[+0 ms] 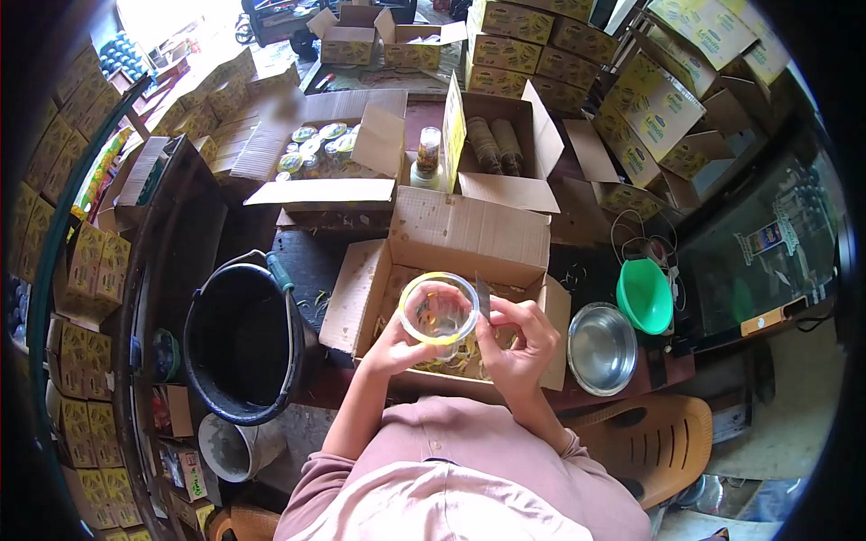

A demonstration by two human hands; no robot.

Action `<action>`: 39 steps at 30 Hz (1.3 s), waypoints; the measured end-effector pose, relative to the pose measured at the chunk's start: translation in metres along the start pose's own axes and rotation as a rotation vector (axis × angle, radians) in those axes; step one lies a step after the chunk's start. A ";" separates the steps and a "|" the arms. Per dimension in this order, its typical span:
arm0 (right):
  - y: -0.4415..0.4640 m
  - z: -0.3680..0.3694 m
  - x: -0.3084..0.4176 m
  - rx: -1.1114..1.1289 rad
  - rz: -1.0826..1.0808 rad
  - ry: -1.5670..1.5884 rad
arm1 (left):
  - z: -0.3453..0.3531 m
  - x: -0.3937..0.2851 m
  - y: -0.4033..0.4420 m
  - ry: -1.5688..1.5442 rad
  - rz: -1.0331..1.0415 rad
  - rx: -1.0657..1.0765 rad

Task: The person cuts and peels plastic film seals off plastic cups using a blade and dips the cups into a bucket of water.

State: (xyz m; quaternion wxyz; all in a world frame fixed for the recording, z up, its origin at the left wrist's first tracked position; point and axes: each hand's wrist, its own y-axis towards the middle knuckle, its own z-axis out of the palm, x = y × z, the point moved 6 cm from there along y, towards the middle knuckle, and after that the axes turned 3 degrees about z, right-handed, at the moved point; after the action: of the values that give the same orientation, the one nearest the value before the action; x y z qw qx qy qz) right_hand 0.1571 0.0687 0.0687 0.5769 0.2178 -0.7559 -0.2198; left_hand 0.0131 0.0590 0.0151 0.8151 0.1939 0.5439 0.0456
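Note:
A clear plastic cup [439, 311] with a yellow ring at its rim sits in my left hand [397, 350], whose fingers wrap round its side and base. Its open-looking round end faces up toward me. Between thumb and fingers, my right hand [519, 347] pinches a thin, dark, flat blade [483, 296] close against the cup's right edge. Both hands are over an open cardboard box [469, 225], where thin yellow strips [446, 365] lie on the bottom. The cup and hands hide part of the box's inside.
A black bucket [239, 343] stands left, above a whitish pail [225, 448]. At right are a steel bowl [603, 352] and a green basin [645, 298]. Behind, one carton [383, 149] holds lidded cups and another [532, 113] holds stacked cups. A plastic chair [667, 442] stands lower right.

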 end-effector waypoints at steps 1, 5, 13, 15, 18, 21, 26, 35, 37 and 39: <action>-0.001 0.001 0.000 -0.003 -0.008 -0.006 | 0.001 0.001 0.000 0.040 0.018 -0.005; -0.001 0.003 0.004 -0.016 -0.076 -0.037 | 0.004 0.003 0.001 0.083 0.054 -0.077; -0.002 0.004 0.012 -0.033 -0.133 -0.053 | 0.006 0.004 -0.001 0.206 0.089 -0.171; -0.002 0.003 0.012 -0.038 -0.152 -0.062 | 0.005 0.005 -0.001 0.243 0.089 -0.149; -0.001 0.002 0.009 -0.045 -0.146 -0.101 | 0.006 0.005 -0.001 0.397 0.104 -0.065; 0.004 0.000 0.010 0.000 -0.110 -0.072 | 0.003 0.006 -0.003 0.259 0.024 -0.095; 0.002 -0.001 0.011 -0.002 -0.110 -0.050 | 0.002 0.004 -0.002 0.244 0.027 -0.075; 0.006 -0.001 0.009 0.007 -0.157 -0.088 | 0.009 0.004 -0.001 0.312 0.059 0.105; 0.007 -0.002 0.008 0.003 -0.137 -0.074 | 0.009 0.005 -0.001 0.202 -0.006 0.066; 0.009 -0.004 0.006 -0.013 -0.095 -0.057 | 0.009 0.005 0.001 0.115 0.030 0.016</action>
State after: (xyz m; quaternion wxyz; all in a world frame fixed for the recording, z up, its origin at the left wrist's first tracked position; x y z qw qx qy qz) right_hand 0.1589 0.0717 0.0796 0.5456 0.2431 -0.7594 -0.2579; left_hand 0.0232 0.0590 0.0140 0.7803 0.2055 0.5872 0.0647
